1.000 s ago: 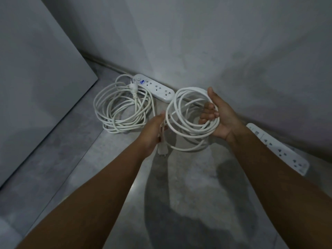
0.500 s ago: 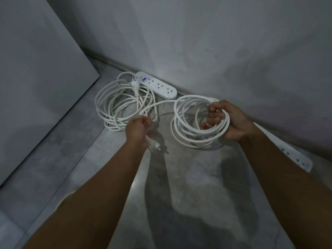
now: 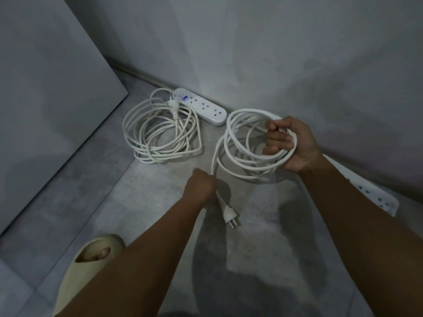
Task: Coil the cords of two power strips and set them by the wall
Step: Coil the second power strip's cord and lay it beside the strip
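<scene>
**A:** Which hand has the bundle?

**B:** The right hand (image 3: 295,145). Its fingers (image 3: 277,136) are curled through the coil (image 3: 229,131) and clamp all the loops on the side nearest the wall (image 3: 297,65). The rest of the ring hangs out from the fingertips toward the other hand.

**A:** And the loose end?

**B:** The left hand (image 3: 201,187) is fisted round the cord tail (image 3: 214,161). The tail runs nearly straight from the top of the fist up to the coil's rim, on the side away from the right fingers. The plug (image 3: 230,212) sticks out below the fist, with its prongs pointing away from the coil.

**A:** So what does the last wrap turn on?

**B:** That line, I judge. The tail's long axis points from the left fist to the coil. The left hand is nearer the plug, so it would have to carry the plug up and across to the right fingers.

**A:** Where does the bundle belong?

**B:** The second power strip (image 3: 375,195) lies along the wall behind the right wrist, partly hidden by the forearm. The first power strip (image 3: 201,105) sits at the wall beyond the left knuckles, with its own coiled cord (image 3: 160,133) just beside it.
</scene>
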